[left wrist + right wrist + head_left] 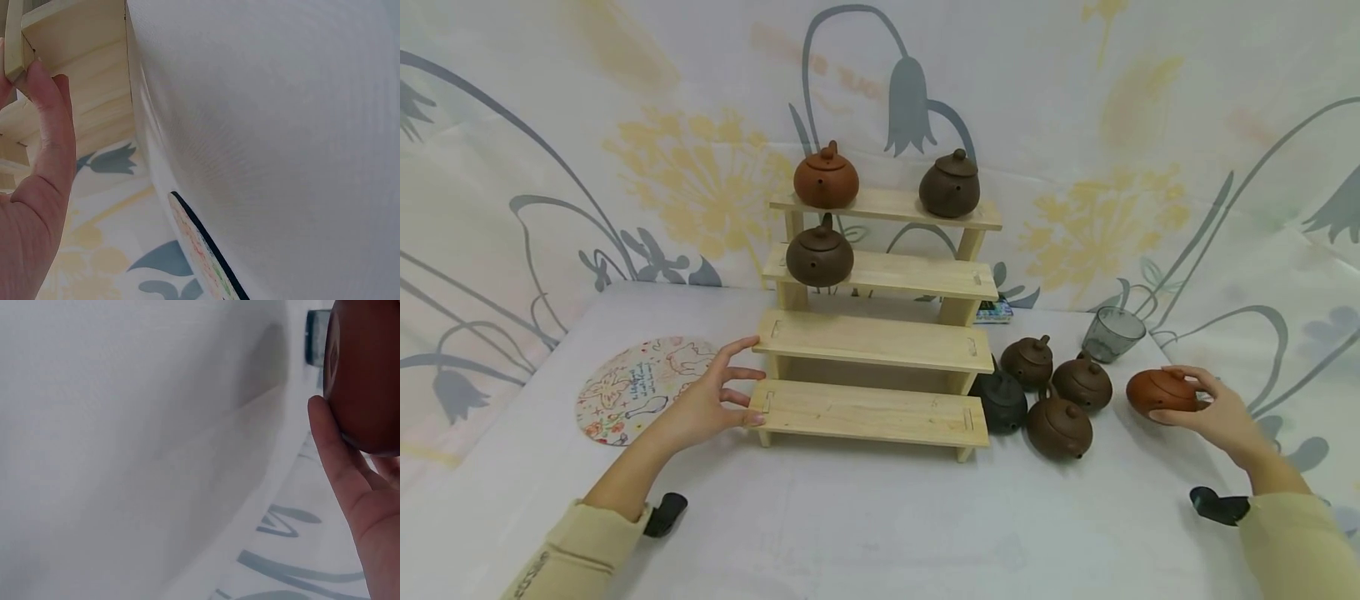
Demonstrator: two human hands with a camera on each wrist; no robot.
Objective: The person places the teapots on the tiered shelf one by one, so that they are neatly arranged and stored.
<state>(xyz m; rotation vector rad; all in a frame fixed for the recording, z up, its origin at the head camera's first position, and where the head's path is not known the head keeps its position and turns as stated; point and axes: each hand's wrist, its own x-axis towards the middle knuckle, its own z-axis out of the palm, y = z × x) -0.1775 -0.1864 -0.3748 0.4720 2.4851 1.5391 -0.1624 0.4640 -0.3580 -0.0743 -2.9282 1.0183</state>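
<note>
At the right of the head view, I have the right hand (1228,421) pinching a red-brown teapot (1161,393) between thumb and fingers. My right wrist view, at its upper right, shows the underside of this teapot raised apart from the worktop (880,525). Left of centre in the head view, I read the left hand (703,404) at the left end of a four-tier wooden stand (876,342): fingers spaced apart, thumb and a fingertip pinching the end of a board. The left wrist view shows this grip at its upper left. Stand loading, from the top down, reads as follows. Upper tier (887,204): an orange-brown teapot (826,183) at the left, a dark brown teapot (950,190) at the right. Second tier (917,273): a grey-brown teapot (820,258) at the left. Right of centre in the frame, four teapots stand close together on the worktop: a black teapot (1003,404) just beside the stand, plus a rear brown teapot (1028,362), a right-hand brown teapot (1082,383) and a front brown teapot (1060,429). A clear glass (1114,335) stands near this group, toward the upper right. At the left of the frame, a round printed mat (640,387) lies on the worktop, partly hidden by the left hand. A floral cloth (1075,108) fills the top of the frame.
</note>
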